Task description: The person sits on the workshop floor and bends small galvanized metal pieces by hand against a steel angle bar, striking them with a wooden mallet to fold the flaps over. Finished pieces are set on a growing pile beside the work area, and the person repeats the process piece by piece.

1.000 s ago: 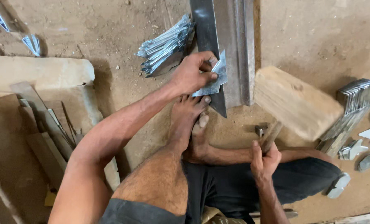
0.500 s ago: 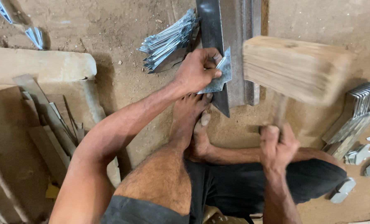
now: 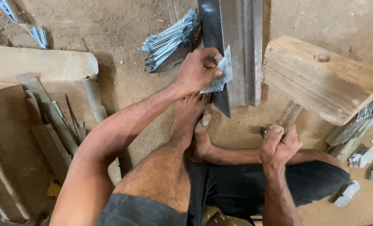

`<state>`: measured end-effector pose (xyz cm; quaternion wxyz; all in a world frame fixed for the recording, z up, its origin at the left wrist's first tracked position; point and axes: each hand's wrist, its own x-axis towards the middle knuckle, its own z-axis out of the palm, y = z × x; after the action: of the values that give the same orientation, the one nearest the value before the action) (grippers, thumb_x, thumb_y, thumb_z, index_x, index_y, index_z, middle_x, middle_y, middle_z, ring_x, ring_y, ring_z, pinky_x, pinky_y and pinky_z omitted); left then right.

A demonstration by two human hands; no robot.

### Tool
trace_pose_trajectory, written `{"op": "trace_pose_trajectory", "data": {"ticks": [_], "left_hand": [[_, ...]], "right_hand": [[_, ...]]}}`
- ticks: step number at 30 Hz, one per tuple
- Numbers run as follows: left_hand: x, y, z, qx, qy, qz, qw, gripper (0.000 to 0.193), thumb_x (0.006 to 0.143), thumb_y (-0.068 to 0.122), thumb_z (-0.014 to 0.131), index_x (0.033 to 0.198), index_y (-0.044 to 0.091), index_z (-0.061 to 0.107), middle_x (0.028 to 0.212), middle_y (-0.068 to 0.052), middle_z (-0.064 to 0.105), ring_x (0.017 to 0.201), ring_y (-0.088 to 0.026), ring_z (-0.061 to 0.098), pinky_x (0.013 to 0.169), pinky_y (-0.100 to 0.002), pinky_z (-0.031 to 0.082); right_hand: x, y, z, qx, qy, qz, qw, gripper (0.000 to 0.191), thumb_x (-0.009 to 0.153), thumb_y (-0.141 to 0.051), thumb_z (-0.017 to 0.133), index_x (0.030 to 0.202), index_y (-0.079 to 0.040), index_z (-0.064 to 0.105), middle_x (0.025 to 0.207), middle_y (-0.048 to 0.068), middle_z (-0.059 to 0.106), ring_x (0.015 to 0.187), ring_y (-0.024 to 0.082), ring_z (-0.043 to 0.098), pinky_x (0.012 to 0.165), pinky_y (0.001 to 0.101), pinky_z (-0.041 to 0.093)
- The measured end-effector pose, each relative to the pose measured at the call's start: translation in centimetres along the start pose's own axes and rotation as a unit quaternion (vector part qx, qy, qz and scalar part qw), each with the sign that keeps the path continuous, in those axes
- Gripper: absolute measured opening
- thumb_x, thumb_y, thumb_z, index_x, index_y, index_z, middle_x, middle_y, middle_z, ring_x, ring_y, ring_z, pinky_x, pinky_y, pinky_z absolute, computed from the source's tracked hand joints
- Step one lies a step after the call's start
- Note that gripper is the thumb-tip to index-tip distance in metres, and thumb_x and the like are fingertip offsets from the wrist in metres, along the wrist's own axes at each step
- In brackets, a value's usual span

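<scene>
My left hand (image 3: 197,69) pinches a small shiny sheet-metal piece (image 3: 219,76) flat against a long dark steel angle bar (image 3: 236,46) that lies on the dirt floor. My right hand (image 3: 278,144) grips the handle of a big wooden mallet (image 3: 320,77), whose block head hangs just right of the bar, tilted, at about the height of the held piece. My bare feet rest below the bar's near end.
A stack of cut metal pieces (image 3: 169,39) lies left of the bar. More metal pieces (image 3: 364,121) are piled at the right edge, with loose bits (image 3: 345,192) beside my leg. Wooden planks and a block (image 3: 35,125) fill the left side.
The mallet rose from the floor at the right, swung high over the bar half a second ago, and has now come back down to the right. My left hand keeps the metal piece on the bar.
</scene>
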<state>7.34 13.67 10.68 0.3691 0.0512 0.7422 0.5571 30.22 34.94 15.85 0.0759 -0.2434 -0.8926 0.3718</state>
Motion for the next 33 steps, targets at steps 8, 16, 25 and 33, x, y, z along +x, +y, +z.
{"op": "trace_pose_trajectory", "data": {"ticks": [8,16,25,33], "left_hand": [[0.3,-0.4,0.0,-0.010,0.001,0.013,1.000,0.023,0.082,0.002,0.078,0.102,0.003,0.068,0.082,-0.007,0.080,0.078,-0.009,0.075,0.068,-0.030,0.055],[0.0,0.1,-0.2,0.007,0.015,-0.006,1.000,0.022,0.083,0.003,0.078,0.103,0.003,0.068,0.083,-0.010,0.080,0.076,-0.009,0.074,0.067,-0.031,0.054],[0.2,-0.6,0.0,0.029,0.032,0.008,0.999,0.024,0.080,0.004,0.081,0.102,0.002,0.069,0.087,-0.012,0.080,0.081,-0.012,0.078,0.070,-0.031,0.055],[0.6,-2.1,-0.1,0.018,0.033,0.024,0.999,0.020,0.081,0.003,0.080,0.095,0.001,0.066,0.082,-0.009,0.078,0.077,-0.010,0.074,0.067,-0.029,0.054]], "right_hand": [[0.0,-0.5,-0.9,-0.007,-0.038,0.027,0.999,0.034,0.113,-0.032,0.054,0.094,-0.005,0.063,0.068,0.003,0.058,0.061,0.015,0.056,0.058,0.0325,0.046],[-1.2,-0.4,-0.7,0.167,0.030,-0.007,0.985,0.040,0.104,-0.050,0.059,0.099,-0.011,0.061,0.071,0.003,0.058,0.055,0.014,0.055,0.052,0.0297,0.047],[-2.1,4.1,1.2,0.389,0.054,0.039,0.919,0.046,0.109,-0.055,0.052,0.103,-0.010,0.058,0.070,0.003,0.057,0.050,0.012,0.047,0.042,0.0266,0.039],[-0.5,4.4,3.0,0.160,-0.024,0.031,0.986,0.056,0.112,-0.053,0.047,0.081,-0.007,0.053,0.073,0.011,0.059,0.051,0.014,0.049,0.048,0.0341,0.040]]}}
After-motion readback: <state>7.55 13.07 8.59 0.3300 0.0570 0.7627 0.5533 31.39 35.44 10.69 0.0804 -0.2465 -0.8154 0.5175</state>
